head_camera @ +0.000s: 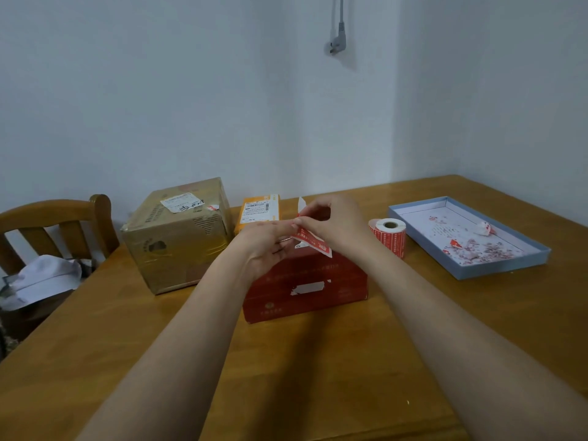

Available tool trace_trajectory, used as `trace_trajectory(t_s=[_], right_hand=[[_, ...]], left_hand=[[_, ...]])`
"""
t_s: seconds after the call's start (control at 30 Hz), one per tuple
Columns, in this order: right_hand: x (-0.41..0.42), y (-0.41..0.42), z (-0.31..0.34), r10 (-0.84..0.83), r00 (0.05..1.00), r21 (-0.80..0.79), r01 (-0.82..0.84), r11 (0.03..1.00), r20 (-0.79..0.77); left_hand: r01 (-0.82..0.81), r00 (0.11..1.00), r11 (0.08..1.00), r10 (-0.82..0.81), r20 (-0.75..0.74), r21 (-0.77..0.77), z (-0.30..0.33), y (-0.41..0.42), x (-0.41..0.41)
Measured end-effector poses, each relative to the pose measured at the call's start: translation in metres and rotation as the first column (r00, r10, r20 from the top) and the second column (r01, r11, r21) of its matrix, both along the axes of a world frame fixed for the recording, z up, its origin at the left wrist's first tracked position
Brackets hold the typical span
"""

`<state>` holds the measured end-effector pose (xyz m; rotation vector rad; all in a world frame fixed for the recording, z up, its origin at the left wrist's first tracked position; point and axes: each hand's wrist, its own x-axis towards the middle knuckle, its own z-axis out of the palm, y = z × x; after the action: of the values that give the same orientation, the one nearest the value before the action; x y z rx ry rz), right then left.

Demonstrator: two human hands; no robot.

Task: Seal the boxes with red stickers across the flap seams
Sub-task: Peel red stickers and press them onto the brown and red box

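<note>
1. Both hands meet directly above the flat red cardboard box [305, 281]; left hand [267, 246] and right hand [334, 224] each pinch the red printed sticker [313, 240].
2. Sticker hangs slanted over the box's far edge, equally near both hands.
3. Its roll [389, 235] stands right of the box.

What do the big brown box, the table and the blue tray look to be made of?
The big brown box looks like matt cardboard, with glossy clear tape banding it. The table seems to be varnished wood: orange-brown grain with a soft sheen. The blue tray is probably paperboard, with thin, straight walls and a matt face.
</note>
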<state>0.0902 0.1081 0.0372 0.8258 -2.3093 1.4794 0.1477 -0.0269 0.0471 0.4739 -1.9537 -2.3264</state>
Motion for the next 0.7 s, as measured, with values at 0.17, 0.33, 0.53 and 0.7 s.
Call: trace_trajectory(t_s=[0.17, 0.33, 0.53, 0.7], right_hand=[[0.0019, 0.0028, 0.0013, -0.013, 1.0, -0.004, 0.013, 1.0, 0.008], [0.0029, 0.0041, 0.0013, -0.037, 0.999, 0.007, 0.037, 0.999, 0.026], [0.0067, 0.0046, 0.0028, 0.03, 0.996, -0.003, -0.03, 1.0, 0.09], [0.0058, 0.0032, 0.0017, 0.019, 0.995, -0.023, -0.017, 1.0, 0.101]], left_hand=[[0.016, 1.0, 1.0, -0.016, -0.02, 0.02, 0.002, 0.0027, -0.0008], [0.016, 1.0, 1.0, -0.016, -0.009, 0.017, 0.0022, 0.0035, -0.0005], [0.007, 1.0, 1.0, -0.007, -0.017, -0.01, 0.002, 0.0016, 0.0017], [0.015, 1.0, 1.0, -0.015, -0.017, -0.006, 0.0031, 0.0036, 0.0023]])
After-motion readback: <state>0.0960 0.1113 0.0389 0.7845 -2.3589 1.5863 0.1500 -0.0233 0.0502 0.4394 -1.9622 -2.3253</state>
